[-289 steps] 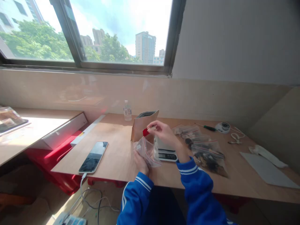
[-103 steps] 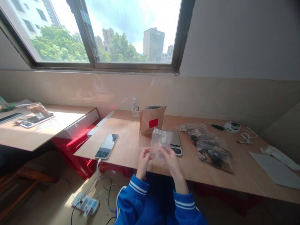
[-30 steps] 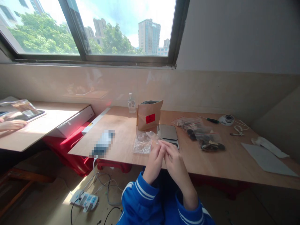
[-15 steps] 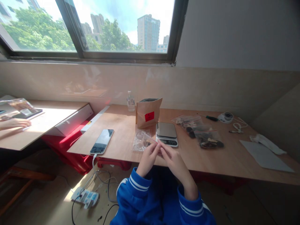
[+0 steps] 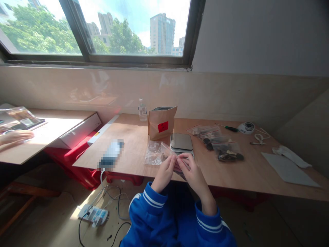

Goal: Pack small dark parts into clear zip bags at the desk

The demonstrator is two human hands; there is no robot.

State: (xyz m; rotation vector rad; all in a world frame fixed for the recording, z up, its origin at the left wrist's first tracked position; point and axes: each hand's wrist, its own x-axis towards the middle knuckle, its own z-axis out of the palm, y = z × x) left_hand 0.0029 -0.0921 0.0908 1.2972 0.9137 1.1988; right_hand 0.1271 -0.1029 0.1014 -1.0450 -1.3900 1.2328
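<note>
Here both hands [image 5: 180,168] pinch a clear bag [image 5: 171,158], tilted up-left.

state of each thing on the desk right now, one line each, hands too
left hand: pinching the small clear bag
right hand: pinching the same bag
small clear bag: held up at the desk edge
kraft paper bag: upright, top open
scale: platform bare
bottle: upright
filled zip bags: lying flat

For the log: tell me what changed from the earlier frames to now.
Both hands, left hand and right hand, came down from in front of the paper bag to the table edge, pinching a clear bag. Another clear bag now lies flat. Scale, filled bags unmoved.
</note>
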